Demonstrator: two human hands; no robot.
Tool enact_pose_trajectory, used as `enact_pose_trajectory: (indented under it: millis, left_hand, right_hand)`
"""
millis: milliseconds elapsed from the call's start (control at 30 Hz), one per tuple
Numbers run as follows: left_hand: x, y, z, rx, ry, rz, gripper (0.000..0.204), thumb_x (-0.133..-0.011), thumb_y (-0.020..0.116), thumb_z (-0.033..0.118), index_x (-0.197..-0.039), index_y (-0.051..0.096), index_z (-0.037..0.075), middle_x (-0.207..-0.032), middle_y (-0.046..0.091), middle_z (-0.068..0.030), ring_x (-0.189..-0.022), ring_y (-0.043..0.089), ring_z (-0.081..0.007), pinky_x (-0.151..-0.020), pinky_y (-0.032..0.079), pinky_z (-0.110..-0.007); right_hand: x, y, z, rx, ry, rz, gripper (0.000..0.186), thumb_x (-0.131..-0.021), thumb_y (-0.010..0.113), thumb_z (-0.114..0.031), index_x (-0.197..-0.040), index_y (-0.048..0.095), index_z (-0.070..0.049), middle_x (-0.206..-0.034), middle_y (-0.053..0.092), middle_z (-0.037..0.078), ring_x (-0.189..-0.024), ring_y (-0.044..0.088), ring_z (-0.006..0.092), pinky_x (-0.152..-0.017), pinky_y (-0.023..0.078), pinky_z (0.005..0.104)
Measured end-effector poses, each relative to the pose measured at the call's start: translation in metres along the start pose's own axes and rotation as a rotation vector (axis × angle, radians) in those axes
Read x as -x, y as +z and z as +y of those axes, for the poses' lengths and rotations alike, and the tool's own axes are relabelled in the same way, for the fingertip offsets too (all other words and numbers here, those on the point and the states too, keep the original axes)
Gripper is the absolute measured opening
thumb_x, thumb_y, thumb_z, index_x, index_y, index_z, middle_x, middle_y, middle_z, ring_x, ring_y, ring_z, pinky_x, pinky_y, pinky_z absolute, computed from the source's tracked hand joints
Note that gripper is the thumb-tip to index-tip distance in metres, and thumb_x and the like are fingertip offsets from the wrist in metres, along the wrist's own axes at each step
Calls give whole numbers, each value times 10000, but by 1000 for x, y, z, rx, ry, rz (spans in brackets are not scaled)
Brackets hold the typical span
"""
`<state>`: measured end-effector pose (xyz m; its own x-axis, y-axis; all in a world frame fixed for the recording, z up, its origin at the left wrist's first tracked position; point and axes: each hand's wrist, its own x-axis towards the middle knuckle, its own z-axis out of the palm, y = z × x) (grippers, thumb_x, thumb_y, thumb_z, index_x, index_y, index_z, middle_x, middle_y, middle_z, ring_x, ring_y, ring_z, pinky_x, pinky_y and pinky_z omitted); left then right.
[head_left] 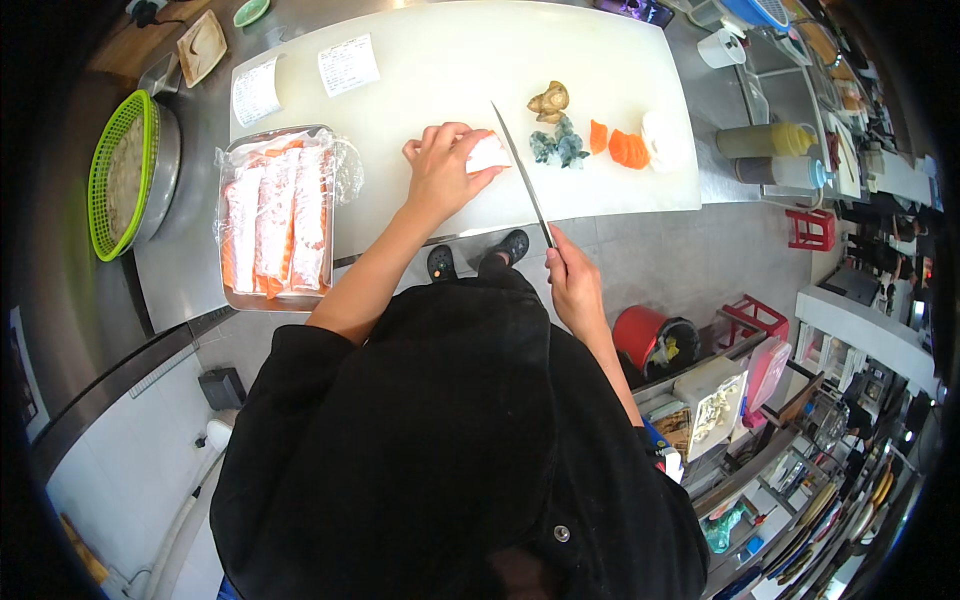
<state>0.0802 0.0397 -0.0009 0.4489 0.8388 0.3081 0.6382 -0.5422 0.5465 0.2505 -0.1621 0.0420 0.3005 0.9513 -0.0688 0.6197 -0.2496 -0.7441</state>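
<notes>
My left hand [444,172] is closed on a white block of fish with orange edges [488,153], probably salmon, and presses it to the white cutting board [430,100]. My right hand [577,279] grips the handle of a long thin knife [523,170]. Its blade slants over the board just right of the block, apart from it as far as I can tell. Further right on the board lie grey-blue raw shrimp [562,143], a brown shellfish [549,102], orange fish slices [628,149] and a white piece of food [660,140].
Left on the counter stands a metal tray [226,288] of orange-and-white fish fillets under plastic film. Two paper slips [348,65] lie at the board's far left. A green basket [95,190] sits further left, squeeze bottles [765,141] at right. A red bucket [632,335] stands on the floor.
</notes>
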Motion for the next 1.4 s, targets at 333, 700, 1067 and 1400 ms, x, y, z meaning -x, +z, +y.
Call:
enact_pose_trajectory:
  millis: [333,700,1067,1400]
  left_hand:
    - [-4,-3,-15,160,132,40,393,-729,861,324,-1087,749,204,-1139,630,24,-1118,549,-195,-938,331,-455]
    - [-6,3,-18,166,234,7,129,-713,799,172,-811,719,200,-959,654,79,-1043,569,-182,-897,354,-413]
    - [-5,4,-15,100,232,-4,120,-728,776,199,-829,715,224,-1001,656,85,-1066,556,-185,-897,347,-438]
    - [-2,1,-19,206,214,75,153,-704,781,151,-830,694,160,-996,668,10,-1051,577,-233,-936,435,-403]
  right_hand:
    - [3,-4,-9,1,-5,-12,402,-1027,544,-66,-1425,584,-105,-861,636,144,-774,637,255,-750,517,355]
    - [7,9,-13,32,-143,11,553,-936,580,59,-1445,586,-158,-792,559,159,-721,593,332,-712,505,414]
    - [-5,22,-14,40,-155,19,573,-917,578,78,-1446,577,-141,-817,567,205,-732,603,394,-696,495,478]
    - [82,-27,-16,120,-20,-73,629,-878,578,114,-1461,565,-121,-739,546,174,-672,603,358,-666,507,437]
